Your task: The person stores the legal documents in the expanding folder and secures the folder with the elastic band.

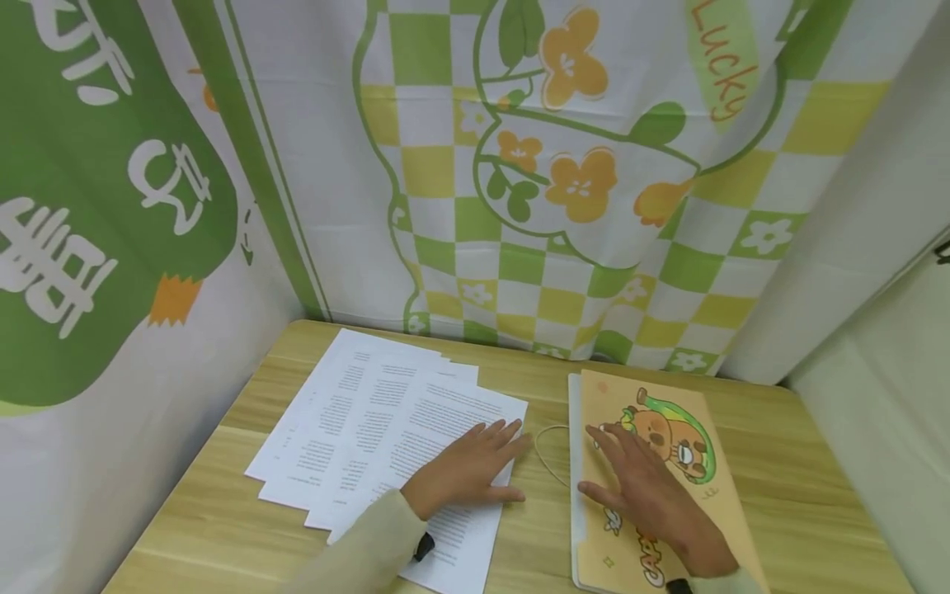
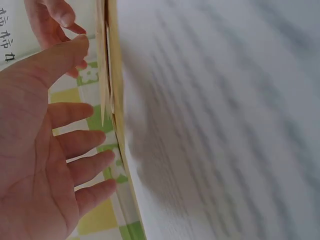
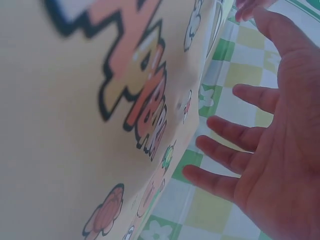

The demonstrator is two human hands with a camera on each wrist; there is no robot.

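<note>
Several printed white sheets (image 1: 438, 404) lie fanned out and overlapping on the left of the wooden table. Over their right-hand part is my left hand (image 1: 471, 469), fingers straight and thumb spread. The left wrist view shows this hand (image 2: 35, 150) with a visible gap between its palm and the page. To the right lies a tan folder (image 1: 616, 396) with a cartoon animal and lettering on its cover. Above the cover hovers my right hand (image 1: 649, 491), fingers extended and holding nothing. In the right wrist view its palm (image 3: 285, 145) stands apart from the cover.
A thin cord loop (image 1: 537, 446) sticks out from the folder's left side onto the wooden table (image 1: 801, 495). Behind the table hangs a green, yellow and white checked curtain (image 1: 475, 272). Another printed cloth (image 1: 89, 206) hangs along the left side.
</note>
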